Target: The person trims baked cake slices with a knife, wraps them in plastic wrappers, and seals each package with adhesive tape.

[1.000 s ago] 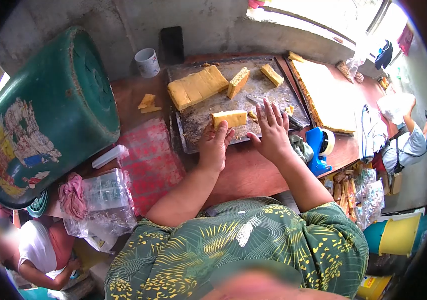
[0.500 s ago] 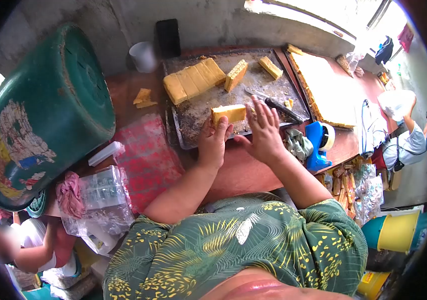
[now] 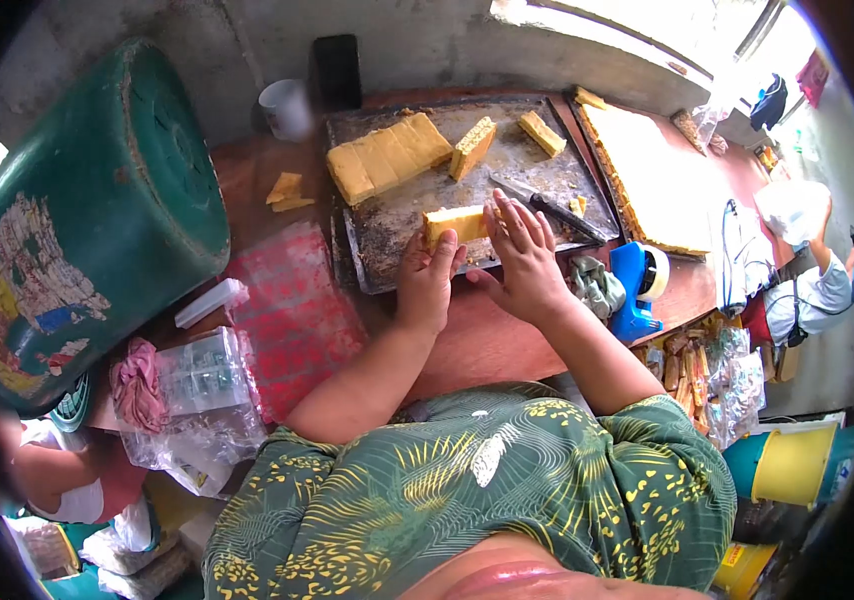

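Observation:
My left hand [image 3: 427, 280] grips a slice of yellow cake [image 3: 455, 220] by its left end, low over the near edge of a worn baking tray [image 3: 377, 245]. At the slice's right end is my right hand [image 3: 527, 265], fingers stretched out; whether they touch the cake I cannot tell. A black-handled knife [image 3: 562, 215] lies on the tray beyond my right fingers. Farther back sit a block of cut cake [image 3: 389, 160], one slice standing on edge [image 3: 473, 150] and another slice [image 3: 543, 134].
A large sheet of cake [image 3: 647, 170] lies right of the tray, with a blue tape dispenser [image 3: 635, 290] nearer. Leftward are a big green tub [image 3: 77, 230], a red-patterned sheet [image 3: 297, 320] and plastic bags [image 3: 197, 400]. People are at far left [image 3: 67, 470] and far right [image 3: 807, 295].
My right hand has shifted slightly left, closer to the slice's end. My left hand keeps its hold. The person at far left has moved further left.

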Action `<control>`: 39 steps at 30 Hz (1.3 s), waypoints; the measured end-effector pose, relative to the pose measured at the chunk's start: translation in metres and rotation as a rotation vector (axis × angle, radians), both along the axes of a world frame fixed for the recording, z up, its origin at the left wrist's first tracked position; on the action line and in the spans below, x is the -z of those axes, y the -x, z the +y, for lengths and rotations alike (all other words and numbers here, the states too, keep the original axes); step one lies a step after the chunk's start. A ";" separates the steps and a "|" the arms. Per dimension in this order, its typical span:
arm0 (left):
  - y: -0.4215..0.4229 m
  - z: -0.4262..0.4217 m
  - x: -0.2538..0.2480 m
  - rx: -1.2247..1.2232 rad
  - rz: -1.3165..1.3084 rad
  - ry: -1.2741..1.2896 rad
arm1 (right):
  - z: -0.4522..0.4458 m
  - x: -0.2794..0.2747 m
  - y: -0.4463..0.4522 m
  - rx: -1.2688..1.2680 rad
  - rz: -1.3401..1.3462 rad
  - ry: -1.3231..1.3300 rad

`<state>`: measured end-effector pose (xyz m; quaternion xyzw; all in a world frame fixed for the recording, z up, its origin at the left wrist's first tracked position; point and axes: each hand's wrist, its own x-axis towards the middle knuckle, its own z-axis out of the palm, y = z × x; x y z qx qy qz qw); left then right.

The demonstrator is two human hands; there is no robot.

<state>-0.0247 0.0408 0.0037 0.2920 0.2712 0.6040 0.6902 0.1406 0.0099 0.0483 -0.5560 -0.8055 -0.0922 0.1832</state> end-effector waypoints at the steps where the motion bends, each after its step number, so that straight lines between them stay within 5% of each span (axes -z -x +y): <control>1: 0.000 -0.001 0.000 -0.001 0.000 -0.005 | 0.001 0.000 -0.003 0.032 0.034 -0.016; 12: -0.006 -0.010 0.003 -0.021 0.227 -0.380 | 0.006 -0.060 0.008 -0.178 0.405 -0.053; 26: -0.002 -0.016 -0.002 0.023 0.335 -0.313 | 0.003 -0.071 0.012 -0.147 0.279 -0.146; 29: 0.005 -0.009 -0.010 -0.024 0.191 -0.199 | 0.011 -0.071 -0.001 -0.079 0.288 -0.092; 39: 0.028 0.015 -0.017 -0.454 0.264 -0.391 | 0.121 -0.045 -0.018 0.061 0.073 0.050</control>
